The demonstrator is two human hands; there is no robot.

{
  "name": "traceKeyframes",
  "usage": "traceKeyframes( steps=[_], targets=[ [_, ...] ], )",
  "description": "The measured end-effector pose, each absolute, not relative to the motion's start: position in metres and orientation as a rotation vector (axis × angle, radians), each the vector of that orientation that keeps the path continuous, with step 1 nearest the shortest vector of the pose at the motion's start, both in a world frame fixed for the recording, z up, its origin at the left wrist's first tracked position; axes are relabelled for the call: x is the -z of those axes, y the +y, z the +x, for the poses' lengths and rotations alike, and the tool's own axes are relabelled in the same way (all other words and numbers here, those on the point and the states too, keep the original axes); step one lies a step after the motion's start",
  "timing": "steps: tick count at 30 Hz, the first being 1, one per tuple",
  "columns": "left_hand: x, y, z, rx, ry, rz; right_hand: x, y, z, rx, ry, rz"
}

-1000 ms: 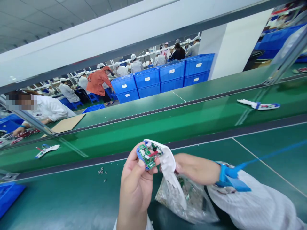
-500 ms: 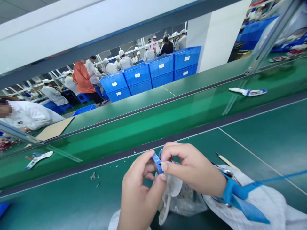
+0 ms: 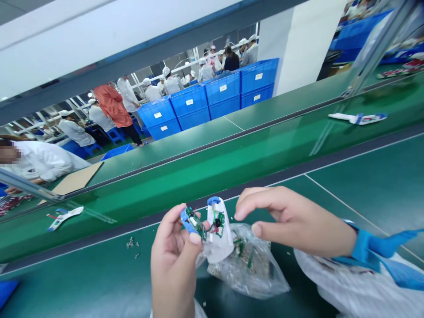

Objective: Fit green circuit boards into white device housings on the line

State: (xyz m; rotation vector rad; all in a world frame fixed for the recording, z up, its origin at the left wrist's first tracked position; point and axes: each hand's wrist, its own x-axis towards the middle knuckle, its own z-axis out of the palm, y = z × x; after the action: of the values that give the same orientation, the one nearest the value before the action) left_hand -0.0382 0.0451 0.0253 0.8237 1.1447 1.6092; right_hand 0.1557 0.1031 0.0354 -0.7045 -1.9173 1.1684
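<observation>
A busy workshop stretches past the hands, with a long white beam (image 3: 132, 35) slanting above them. Straight ahead of both hands runs a green belt (image 3: 185, 176), and beneath them is a dark green bench (image 3: 99, 282). Stacked blue boxes (image 3: 223, 88) stand well beyond the fingertips, and a person in a white jacket (image 3: 49, 159) is far off to the left. A clear bag (image 3: 247, 276) of small parts lies on the bench below the gap between the hands. The right hand (image 3: 285, 216) is released, its finger and thumb apart around nothing, just beside the white shell (image 3: 220, 251) but not visibly touching it. The left hand (image 3: 175, 260) grasps a blue cover (image 3: 188, 221) between thumb and finger. The shell sits tilted just right of that thumb; whether the hidden left fingers support it I cannot tell. A green circuit board (image 3: 200, 229) sits against the cover, and thin wires (image 3: 208, 227) seem to bridge to the shell. Loose screws (image 3: 130, 243) lie left of the left hand. To handle this well, I would keep both halves close so the wires stay slack, and hold by the plastic rather than the board. The bench's far edge runs just ahead of the left fingertips; the right hand seems to have more room outward to its right, while a leftward sweep could scatter the screws
</observation>
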Motion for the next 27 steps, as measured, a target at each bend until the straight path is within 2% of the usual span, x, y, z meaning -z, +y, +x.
traceKeyframes(
  steps=[9, 21, 27],
  targets=[
    [-0.017, 0.046, -0.032, -1.523, 1.022, 0.878, -0.028, 0.082, 0.112, -0.915, -1.821, -0.674],
    [-0.018, 0.048, -0.033, -1.683, 1.0, 0.849, -0.022, 0.098, 0.122, -1.223, -1.854, -0.423],
    [-0.016, 0.048, -0.034, -1.626, 0.944, 0.892, -0.018, 0.098, 0.117, -1.316, -1.705, -0.435]
  ],
)
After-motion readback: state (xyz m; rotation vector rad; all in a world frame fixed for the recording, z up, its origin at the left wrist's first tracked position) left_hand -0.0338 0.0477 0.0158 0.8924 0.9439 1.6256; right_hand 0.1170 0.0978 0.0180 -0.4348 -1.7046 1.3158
